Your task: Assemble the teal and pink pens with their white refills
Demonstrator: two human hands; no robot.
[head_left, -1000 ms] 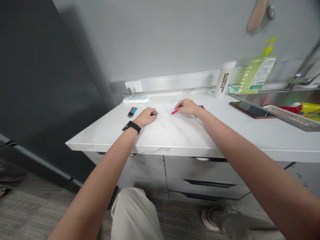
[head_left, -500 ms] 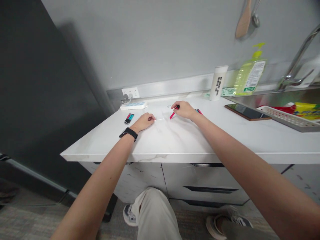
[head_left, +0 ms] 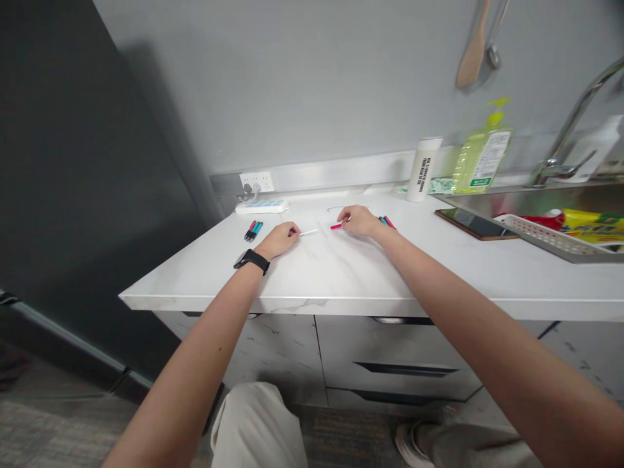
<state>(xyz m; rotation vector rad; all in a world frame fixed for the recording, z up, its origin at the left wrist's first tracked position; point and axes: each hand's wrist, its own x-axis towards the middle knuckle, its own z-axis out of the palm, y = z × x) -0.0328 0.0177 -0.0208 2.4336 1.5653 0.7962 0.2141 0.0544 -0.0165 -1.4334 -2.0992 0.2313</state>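
Observation:
My left hand (head_left: 280,239) rests on the white counter, fingers pinched around one end of a thin white stick that looks like a pen refill (head_left: 309,232). The stick points right. Facing it, my right hand (head_left: 358,221) is closed on a red pen barrel (head_left: 336,227) whose end sticks out to the left, low over the counter; the rest is hidden by my fingers. Left of my left hand lie several red and blue pens with black ends (head_left: 253,231). More red and blue pens (head_left: 387,221) lie just behind my right wrist, partly covered.
At the back left is a power strip (head_left: 262,207) below a wall socket (head_left: 257,182). To the right stand a white tube (head_left: 424,169) and a green soap bottle (head_left: 482,156). A phone (head_left: 475,224) lies beside the sink with a white basket (head_left: 541,235).
The red pen barrel in my right hand has turned from slanting downward to lying nearly level. My left hand stays almost in place with the white refill. The view has shifted slightly.

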